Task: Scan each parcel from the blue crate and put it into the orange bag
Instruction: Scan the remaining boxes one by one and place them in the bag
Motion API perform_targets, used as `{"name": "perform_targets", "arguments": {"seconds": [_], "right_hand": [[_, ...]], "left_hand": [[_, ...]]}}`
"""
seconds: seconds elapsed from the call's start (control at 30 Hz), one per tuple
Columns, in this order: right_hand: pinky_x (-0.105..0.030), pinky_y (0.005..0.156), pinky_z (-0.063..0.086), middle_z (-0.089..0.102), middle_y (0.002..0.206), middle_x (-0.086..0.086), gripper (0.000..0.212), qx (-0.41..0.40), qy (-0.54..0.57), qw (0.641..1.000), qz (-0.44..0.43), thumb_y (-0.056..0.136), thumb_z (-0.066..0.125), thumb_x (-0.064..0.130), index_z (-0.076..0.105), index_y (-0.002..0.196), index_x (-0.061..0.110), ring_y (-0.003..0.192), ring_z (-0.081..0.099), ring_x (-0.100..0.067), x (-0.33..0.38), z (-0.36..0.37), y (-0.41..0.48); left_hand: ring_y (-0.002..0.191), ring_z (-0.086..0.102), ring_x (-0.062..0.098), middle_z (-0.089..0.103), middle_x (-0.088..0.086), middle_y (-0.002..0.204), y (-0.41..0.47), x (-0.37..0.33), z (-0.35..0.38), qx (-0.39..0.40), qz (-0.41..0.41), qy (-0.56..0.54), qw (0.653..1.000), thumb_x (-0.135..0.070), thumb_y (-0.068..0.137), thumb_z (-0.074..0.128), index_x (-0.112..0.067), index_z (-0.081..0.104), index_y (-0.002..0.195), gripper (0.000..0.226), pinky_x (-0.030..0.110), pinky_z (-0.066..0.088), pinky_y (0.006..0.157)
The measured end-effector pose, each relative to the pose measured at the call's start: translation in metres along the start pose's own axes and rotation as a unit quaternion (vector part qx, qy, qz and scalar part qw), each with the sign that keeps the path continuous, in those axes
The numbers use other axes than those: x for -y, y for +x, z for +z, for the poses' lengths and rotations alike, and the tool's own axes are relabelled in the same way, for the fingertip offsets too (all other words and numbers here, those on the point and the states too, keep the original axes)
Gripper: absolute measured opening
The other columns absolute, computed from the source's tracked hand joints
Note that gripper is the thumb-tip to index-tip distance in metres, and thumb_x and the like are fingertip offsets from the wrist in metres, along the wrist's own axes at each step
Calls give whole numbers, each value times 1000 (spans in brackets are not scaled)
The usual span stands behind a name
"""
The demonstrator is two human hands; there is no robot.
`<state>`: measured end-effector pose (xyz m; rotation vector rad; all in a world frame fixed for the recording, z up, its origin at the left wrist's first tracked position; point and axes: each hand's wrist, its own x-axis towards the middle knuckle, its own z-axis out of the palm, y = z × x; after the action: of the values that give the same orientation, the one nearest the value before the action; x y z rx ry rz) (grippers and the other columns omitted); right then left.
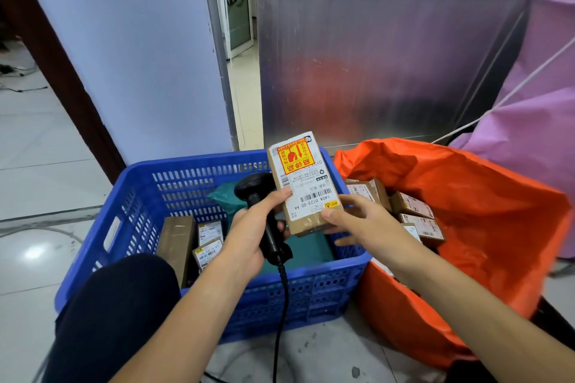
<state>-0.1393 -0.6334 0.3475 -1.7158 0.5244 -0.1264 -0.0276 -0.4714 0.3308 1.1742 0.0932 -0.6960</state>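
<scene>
Grips black barcode scanner [265, 224] in left hand [245, 239], thumb against edge of cardboard parcel [303, 186]. Pinches its near end with right hand [357, 221]. Holds it above blue crate [311, 280], beside orange bag [473, 196].

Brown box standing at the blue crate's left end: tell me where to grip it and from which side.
Probably its top end, from above. The brown box stands upright, and the blue crate wall and small labelled parcels flank its sides, so only the top seems free to pinch.
</scene>
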Motion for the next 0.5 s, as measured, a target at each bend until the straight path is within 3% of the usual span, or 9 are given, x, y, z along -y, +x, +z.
{"name": "perform_targets", "arguments": {"seconds": [0.1, 0.2, 0.3, 0.5], "right_hand": [[-33, 82, 60, 75, 113, -3, 37, -47, 24, 998, -26, 92, 74, 23, 63, 126, 20, 93, 76, -13, 4, -7, 3], [-36, 85, 61, 76, 112, -8, 30, -123, 103, 986, -38, 93, 71, 20, 64, 121, 15, 95, 75, -19, 7, -15, 8], [-30, 73, 60, 79, 106, -4, 27, -166, 179, 969, -27, 96, 64, 25, 64, 120, 13, 91, 75, -16, 9, -25, 10], [-43, 87, 57, 80, 103, -7, 29, -162, 187, 969, -21, 97, 66, 34, 73, 114, 11, 98, 75, -26, 14, -34, 6]], "left_hand": [[55, 50, 14, 80, 9, 107, 2, -2, -1, -7, 10, -14, 1000, -30, 85, 84, -12, 77, 114, 34, 29, 53, 54], [54, 48, 14, 80, 8, 108, 3, -6, -4, -9, 16, -23, 1000, -34, 84, 84, -16, 77, 114, 36, 30, 51, 56], [54, 48, 14, 80, 6, 98, 2, -10, -5, -13, 16, -31, 999, -38, 81, 85, -15, 75, 107, 36, 30, 50, 54], [53, 51, 14, 78, 2, 83, -3, -8, -1, 22, -5, 17, 1000, -51, 60, 87, -11, 67, 107, 65, 30, 50, 51]]}}
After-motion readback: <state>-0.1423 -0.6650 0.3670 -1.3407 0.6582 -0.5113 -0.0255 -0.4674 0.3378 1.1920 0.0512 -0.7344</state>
